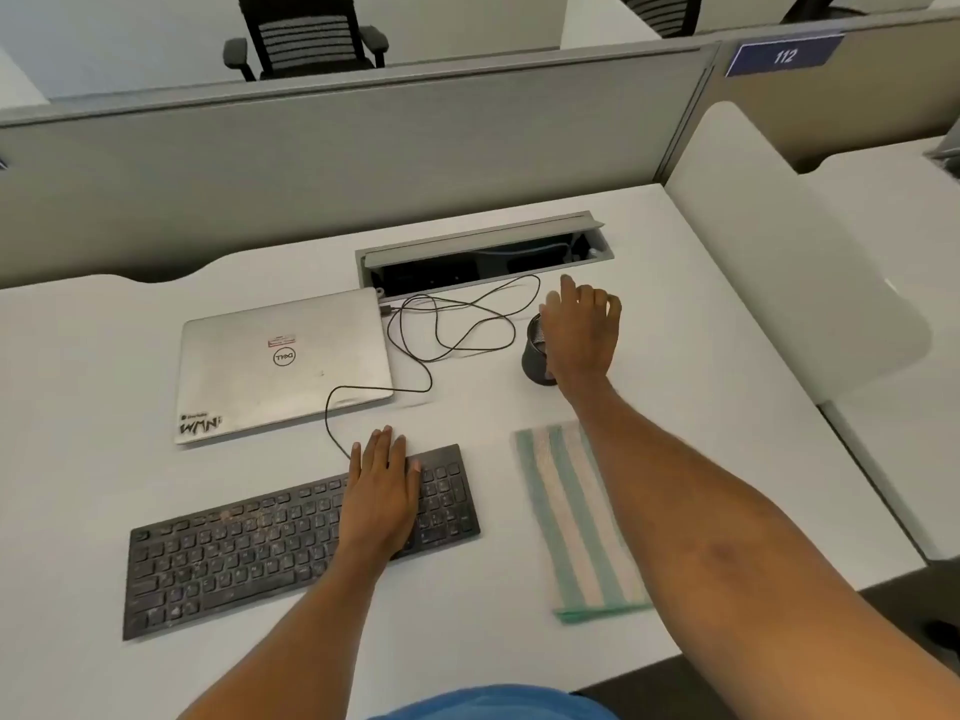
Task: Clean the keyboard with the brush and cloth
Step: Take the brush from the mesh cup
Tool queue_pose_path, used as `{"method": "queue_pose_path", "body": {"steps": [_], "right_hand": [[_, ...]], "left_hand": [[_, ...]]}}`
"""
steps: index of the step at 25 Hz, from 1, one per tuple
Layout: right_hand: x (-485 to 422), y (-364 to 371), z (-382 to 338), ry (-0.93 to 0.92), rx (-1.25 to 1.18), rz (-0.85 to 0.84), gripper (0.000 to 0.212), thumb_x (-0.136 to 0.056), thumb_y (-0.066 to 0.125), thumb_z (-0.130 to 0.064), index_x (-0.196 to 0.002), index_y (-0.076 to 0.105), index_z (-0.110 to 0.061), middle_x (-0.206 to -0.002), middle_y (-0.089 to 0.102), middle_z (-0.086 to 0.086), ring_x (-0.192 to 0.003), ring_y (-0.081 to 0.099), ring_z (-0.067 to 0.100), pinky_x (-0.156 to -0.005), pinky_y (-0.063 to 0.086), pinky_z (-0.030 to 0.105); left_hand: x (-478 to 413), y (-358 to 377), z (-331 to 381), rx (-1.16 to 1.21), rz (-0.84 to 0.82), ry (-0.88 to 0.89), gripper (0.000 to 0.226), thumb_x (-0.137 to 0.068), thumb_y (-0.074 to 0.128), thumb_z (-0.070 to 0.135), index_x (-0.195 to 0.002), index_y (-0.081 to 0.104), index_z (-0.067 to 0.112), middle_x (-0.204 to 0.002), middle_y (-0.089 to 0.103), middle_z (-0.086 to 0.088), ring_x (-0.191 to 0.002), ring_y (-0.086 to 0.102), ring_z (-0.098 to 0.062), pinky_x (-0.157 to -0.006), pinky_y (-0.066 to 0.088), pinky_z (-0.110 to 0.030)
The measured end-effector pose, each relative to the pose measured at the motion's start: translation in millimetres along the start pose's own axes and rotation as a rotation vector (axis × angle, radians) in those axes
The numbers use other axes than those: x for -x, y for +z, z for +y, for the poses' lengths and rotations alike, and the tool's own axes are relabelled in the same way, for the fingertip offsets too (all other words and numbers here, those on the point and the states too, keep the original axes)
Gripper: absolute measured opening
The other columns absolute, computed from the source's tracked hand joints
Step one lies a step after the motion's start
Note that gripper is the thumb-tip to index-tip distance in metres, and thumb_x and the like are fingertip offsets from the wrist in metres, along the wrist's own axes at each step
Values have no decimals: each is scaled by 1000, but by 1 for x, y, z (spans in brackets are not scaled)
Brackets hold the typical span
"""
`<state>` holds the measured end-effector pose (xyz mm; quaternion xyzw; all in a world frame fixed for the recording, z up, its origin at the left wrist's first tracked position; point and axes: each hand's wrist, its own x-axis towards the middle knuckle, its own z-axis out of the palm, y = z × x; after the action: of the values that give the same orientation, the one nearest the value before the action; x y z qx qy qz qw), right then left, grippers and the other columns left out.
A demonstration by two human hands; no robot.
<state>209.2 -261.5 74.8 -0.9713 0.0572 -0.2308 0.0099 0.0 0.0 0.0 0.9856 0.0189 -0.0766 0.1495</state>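
Note:
A dusty black keyboard [234, 548] lies on the white desk [104, 356], tilted up toward the right. My left hand [382, 491] rests flat on its right half, fingers straight. A folded cloth [571, 522] with green and cream stripes lies to the right of the keyboard, partly under my right forearm. My right hand [582, 330] hovers over a black mesh cup [537, 350] at the back right, fingers spread and relaxed, covering most of the cup. No brush is visible; the cup's inside is hidden.
A shut silver laptop [283, 361] lies behind the keyboard. The keyboard's black cable [457, 324] loops across the desk to the laptop's side. An open cable tray [483, 252] sits at the back. Grey partition panels [363, 148] border the desk.

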Motion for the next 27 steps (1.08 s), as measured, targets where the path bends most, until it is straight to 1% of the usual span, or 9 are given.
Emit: {"method": "queue_pose_path", "body": {"steps": [2,4,8,13,15,17,22,25,27], "right_hand": [[-5,1,-2,-14,4,-69,31,-94,60,-42,-114,57,-18,-93,66,4,-94,60,26,-97,41,41],[-6,4,-2,-26,15,-85,28,-95,60,-42,-110,59,-19,-94,66,4,-96,60,26,-99,41,40],[-6,13,-1,-7,-14,-90,25,-96,61,-40,-108,62,-18,-98,66,4,-99,60,25,-99,42,40],[-7,14,-1,1,-37,-84,18,-97,59,-33,-105,64,-17,-96,68,5,-98,60,26,-98,42,40],[-7,11,-1,-14,-36,-49,15,-99,56,-30,-103,64,-17,-94,68,4,-96,60,25,-97,41,39],[-8,6,-2,-34,-70,26,16,-100,52,-28,-102,64,-17,-91,68,3,-93,60,25,-96,42,39],[-22,-25,-9,-101,-233,229,25,-102,46,-33,-113,65,-20,-93,66,0,-92,58,21,-94,41,36],[-25,-54,-24,-68,-394,309,28,-101,49,-32,-119,66,-20,-97,65,0,-93,58,21,-96,44,36],[-16,-72,-42,-40,-576,328,30,-101,51,-28,-125,65,-15,-103,65,3,-93,60,22,-90,50,36]], "left_hand": [[1,-1,1,11,10,-22,74,-106,9,50,-158,41,8,-169,33,-13,-160,22,-28,-133,4,-46],[1,1,1,10,17,-29,75,-106,9,52,-158,41,9,-169,33,-12,-160,22,-27,-133,3,-44],[-2,2,2,16,27,-30,74,-107,9,52,-158,41,9,-169,32,-12,-160,21,-26,-133,2,-44],[-1,2,4,11,15,-41,75,-106,7,53,-159,39,10,-170,31,-11,-161,19,-25,-133,-1,-41],[-2,3,4,8,20,-36,75,-106,8,52,-159,40,10,-170,31,-11,-161,19,-26,-133,-1,-42],[-2,4,3,13,24,-33,74,-106,8,53,-157,42,10,-169,33,-12,-160,22,-27,-133,1,-43],[-2,4,0,28,43,-13,76,-106,8,54,-157,43,9,-168,34,-13,-160,23,-27,-133,2,-44],[-2,4,-2,30,61,17,76,-107,8,53,-158,41,8,-168,35,-13,-160,23,-27,-133,2,-45],[2,1,-6,36,85,55,72,-108,11,50,-159,40,8,-168,35,-13,-159,24,-26,-133,2,-44]]}}
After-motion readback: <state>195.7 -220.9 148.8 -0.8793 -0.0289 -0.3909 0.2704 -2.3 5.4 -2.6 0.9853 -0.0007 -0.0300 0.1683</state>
